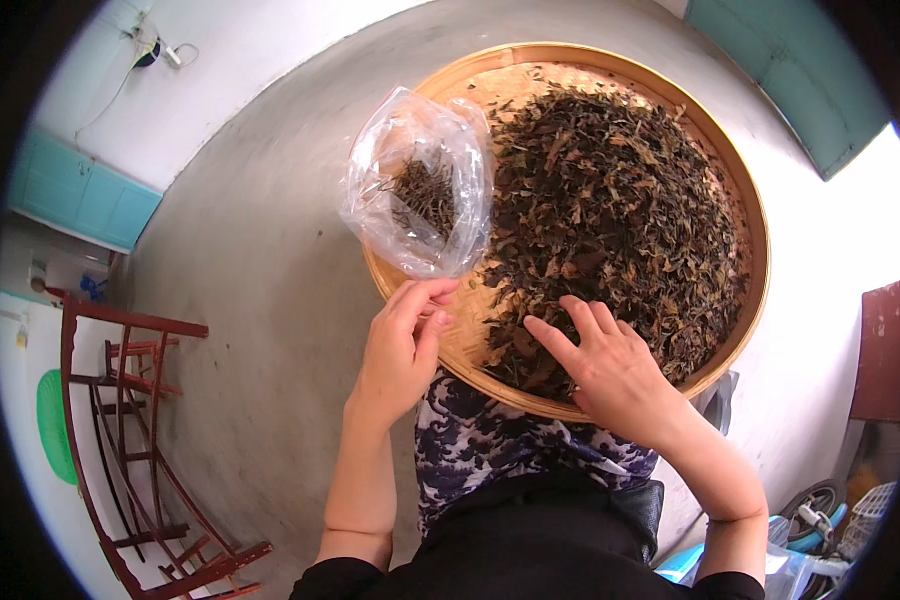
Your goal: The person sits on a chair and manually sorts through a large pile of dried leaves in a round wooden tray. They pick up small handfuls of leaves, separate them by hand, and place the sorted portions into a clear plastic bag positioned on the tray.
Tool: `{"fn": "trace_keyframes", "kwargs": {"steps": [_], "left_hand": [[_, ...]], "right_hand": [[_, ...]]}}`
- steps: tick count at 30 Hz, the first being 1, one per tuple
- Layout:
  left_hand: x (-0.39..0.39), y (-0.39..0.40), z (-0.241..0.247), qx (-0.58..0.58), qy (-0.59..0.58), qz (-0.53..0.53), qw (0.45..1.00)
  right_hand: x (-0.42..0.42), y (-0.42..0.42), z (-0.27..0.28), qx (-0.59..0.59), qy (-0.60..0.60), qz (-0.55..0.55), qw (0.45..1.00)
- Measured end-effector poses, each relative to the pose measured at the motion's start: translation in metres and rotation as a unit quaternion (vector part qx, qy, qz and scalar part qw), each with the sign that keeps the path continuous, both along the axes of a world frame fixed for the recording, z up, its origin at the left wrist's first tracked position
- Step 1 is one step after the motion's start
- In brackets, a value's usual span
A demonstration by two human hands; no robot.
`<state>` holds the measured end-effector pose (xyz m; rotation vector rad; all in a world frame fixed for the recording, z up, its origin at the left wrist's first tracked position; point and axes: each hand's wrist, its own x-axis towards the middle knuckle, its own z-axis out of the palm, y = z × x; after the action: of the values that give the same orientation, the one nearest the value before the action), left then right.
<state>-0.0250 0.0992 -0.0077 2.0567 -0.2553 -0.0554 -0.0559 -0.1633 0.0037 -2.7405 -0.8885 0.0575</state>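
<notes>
A round woven bamboo tray [763, 217] lies before me, its near edge over my patterned trousers [487, 442]. Dried dark brown leaves [607, 210] are heaped across its middle and right. A clear plastic bag [360, 191] stands open at the tray's left side, with thin brown stems [426, 196] inside. My left hand [406, 337] hovers just below the bag's near edge, fingers curled and thumb close to them; whether something small is pinched there is hidden. My right hand [596, 352] rests on the near part of the leaf heap, fingers spread, gripping nothing visible.
Dark red wooden furniture frames [75, 390] stand on the concrete floor [247, 300] at left, beside a green oval object [54, 427]. Teal cabinets [82, 187] line the far left wall. A teal panel [787, 75] is at upper right, a small bicycle [817, 517] at lower right.
</notes>
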Motion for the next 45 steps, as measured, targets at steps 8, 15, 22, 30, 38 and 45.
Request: {"fn": "trace_keyframes", "kwargs": {"steps": [8,15,22,30,38,45], "left_hand": [[-0.002,0.006,-0.003,-0.05,-0.002,-0.004,0.999],[-0.002,0.012,-0.011,-0.116,0.048,0.006,0.992],[0.0,0.016,-0.016,-0.125,0.047,-0.008,0.991],[-0.002,0.013,-0.011,-0.114,0.03,-0.012,0.993],[-0.002,0.013,-0.01,-0.099,0.016,-0.02,0.995],[-0.003,0.01,-0.009,-0.087,0.015,-0.016,0.996]], "right_hand": [[0.037,0.022,0.014,-0.09,-0.036,0.205,0.974],[0.053,0.038,0.002,-0.149,-0.025,0.281,0.948],[0.046,0.028,0.002,-0.113,0.009,0.248,0.962],[0.045,0.021,0.003,-0.066,0.081,0.223,0.969],[0.067,0.005,0.005,0.035,0.175,0.161,0.971],[0.1,-0.01,0.007,0.25,0.305,0.149,0.907]]}}
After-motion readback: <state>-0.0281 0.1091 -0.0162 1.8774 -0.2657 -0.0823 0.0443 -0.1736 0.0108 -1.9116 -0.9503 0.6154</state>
